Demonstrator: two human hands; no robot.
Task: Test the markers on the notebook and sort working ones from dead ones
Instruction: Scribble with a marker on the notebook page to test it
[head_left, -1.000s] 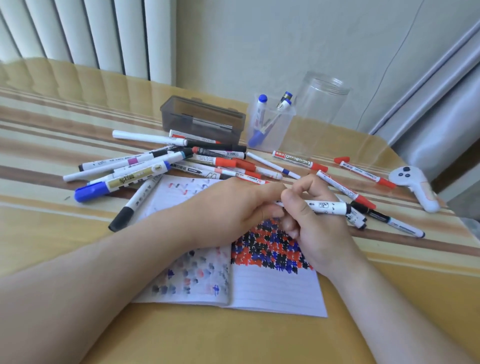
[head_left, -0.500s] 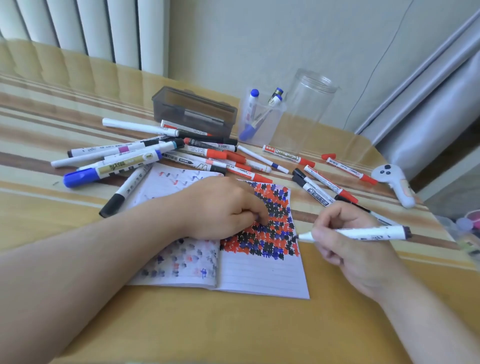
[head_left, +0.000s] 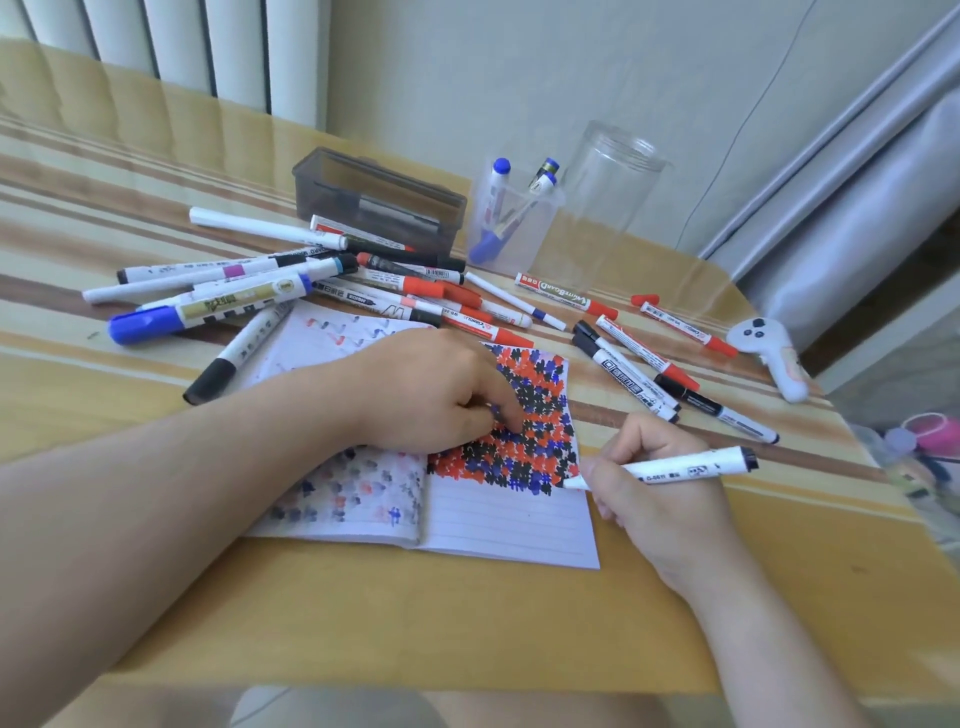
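An open lined notebook (head_left: 509, 525) lies on the table, its right page crowded with red, blue and black test marks. My left hand (head_left: 431, 389) rests on the notebook with its fingers curled; the cap it pulled off stays hidden inside them. My right hand (head_left: 654, 499) grips a white marker (head_left: 675, 467) with a black rear end. The marker's bare tip touches the right page just below the marks. A pile of capped markers (head_left: 249, 301) lies behind the notebook.
A dark grey box (head_left: 374, 202) stands at the back. Right of it is a clear square cup (head_left: 519, 228) holding three blue markers, then a tall clear jar (head_left: 613, 197). More red and black markers (head_left: 634, 374) lie right of the notebook, near a white controller (head_left: 769, 353).
My hands pulled apart and the marker came uncapped. My right hand carried it right and down to the page, while my left hand settled on the notebook.
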